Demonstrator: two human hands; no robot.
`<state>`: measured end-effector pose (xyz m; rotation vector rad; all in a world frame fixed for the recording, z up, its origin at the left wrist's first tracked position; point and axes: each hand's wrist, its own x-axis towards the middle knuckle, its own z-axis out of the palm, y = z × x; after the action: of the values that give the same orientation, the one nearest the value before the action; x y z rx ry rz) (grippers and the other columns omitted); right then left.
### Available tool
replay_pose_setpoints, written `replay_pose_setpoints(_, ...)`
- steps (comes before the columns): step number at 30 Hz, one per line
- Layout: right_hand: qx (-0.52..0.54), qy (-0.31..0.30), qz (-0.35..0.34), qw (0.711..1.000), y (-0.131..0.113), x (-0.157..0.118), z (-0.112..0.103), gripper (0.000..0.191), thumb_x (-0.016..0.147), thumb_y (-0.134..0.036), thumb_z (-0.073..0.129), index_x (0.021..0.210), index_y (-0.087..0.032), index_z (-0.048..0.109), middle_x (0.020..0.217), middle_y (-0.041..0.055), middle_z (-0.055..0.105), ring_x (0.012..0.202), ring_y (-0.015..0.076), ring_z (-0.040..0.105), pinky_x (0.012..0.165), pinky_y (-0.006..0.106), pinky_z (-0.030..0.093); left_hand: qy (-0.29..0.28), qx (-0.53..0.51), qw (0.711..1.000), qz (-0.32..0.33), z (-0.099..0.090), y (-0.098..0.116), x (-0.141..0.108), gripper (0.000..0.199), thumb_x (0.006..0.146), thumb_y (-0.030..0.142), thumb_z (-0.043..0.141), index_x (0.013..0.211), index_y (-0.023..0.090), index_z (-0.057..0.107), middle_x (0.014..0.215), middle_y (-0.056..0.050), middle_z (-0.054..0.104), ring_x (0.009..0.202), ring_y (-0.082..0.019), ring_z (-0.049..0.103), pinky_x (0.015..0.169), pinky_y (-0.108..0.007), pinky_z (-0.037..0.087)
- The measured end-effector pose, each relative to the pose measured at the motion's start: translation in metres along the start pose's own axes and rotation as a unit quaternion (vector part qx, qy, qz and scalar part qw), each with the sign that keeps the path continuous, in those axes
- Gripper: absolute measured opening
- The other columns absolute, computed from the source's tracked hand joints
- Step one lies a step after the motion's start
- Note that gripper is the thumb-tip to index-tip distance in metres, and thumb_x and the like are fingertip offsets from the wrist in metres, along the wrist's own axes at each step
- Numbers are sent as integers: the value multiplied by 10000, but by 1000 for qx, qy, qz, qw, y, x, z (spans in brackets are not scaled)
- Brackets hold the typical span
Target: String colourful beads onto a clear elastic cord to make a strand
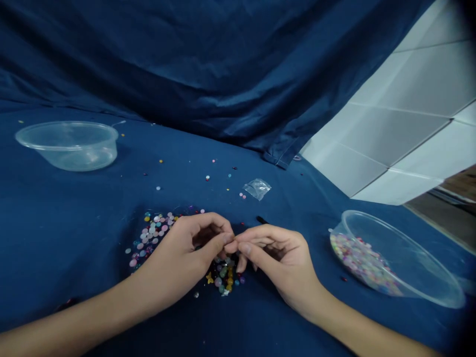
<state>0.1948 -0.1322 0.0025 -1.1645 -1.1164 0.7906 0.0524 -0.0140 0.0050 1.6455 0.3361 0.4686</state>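
My left hand (201, 241) and my right hand (275, 250) meet at the fingertips, thumbs against index fingers in a pinch. Whatever lies between the fingertips is too small to make out. Just below them is a cluster of beads (225, 277) in green, amber, pink and purple, partly covered by my fingers; some of the beads sit in rows as if strung. A yellow butterfly-shaped bead (210, 278) lies at its left side. Behind my left hand spreads a pile of loose pink, white and blue beads (154, 230), partly hidden by the wrist.
A clear plastic bowl (70, 146) stands at the far left. On the right, another clear bowl (366, 263) is tilted and holds many pastel beads. A small clear bag (258, 188) and scattered beads lie on the blue cloth (178, 168). White tiles (401, 114) rise at the right.
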Motion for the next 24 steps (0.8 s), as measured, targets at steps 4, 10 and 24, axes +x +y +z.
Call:
replay_pose_setpoints(4,-62,22,-7,998,-2,0,1,91,868,-163,700,850,-214,774,793,22,779,588,91,686,585,181,554,2,2,1000,7,0,-2,2,197,947,270,559,777,195,624,697,44,615,660,-96,554,605,-186,416)
replay_pose_setpoints(10,-145,36,-22,989,-4,-1,3,170,873,-113,653,783,-196,771,655,-19,728,573,73,662,577,153,526,-1,-4,1000,0,1,-3,1,176,950,276,568,812,200,646,739,32,672,701,-113,606,647,-200,462)
replay_pose_setpoints(24,-282,53,-179,941,-2,1,1,177,876,-44,623,805,-166,730,792,17,719,705,123,666,666,259,542,8,37,999,-16,-1,-1,-1,175,936,326,573,813,224,644,718,34,587,695,-130,542,636,-225,408)
